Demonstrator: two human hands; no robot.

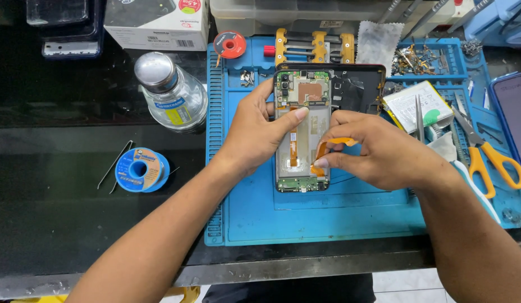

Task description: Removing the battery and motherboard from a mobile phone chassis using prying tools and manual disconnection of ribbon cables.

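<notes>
An opened phone (301, 95) lies back-up on a blue work mat (328, 219), its circuit boards and frame exposed. My left hand (255, 132) rests on the phone's left edge, thumb pressing across the middle of the frame. My right hand (378, 151) pinches an orange flex ribbon cable (322, 152) that arches up from the lower right of the phone. A black back cover (359, 87) lies just right of the phone's top.
On the mat to the right lie a phone battery (406, 104), tweezers (419, 115) and orange-handled scissors (490, 160). A glass bottle with metal cap (170, 92) and a blue solder spool (141, 169) sit on the black bench to the left. Small screws (247, 77) lie near the mat's top.
</notes>
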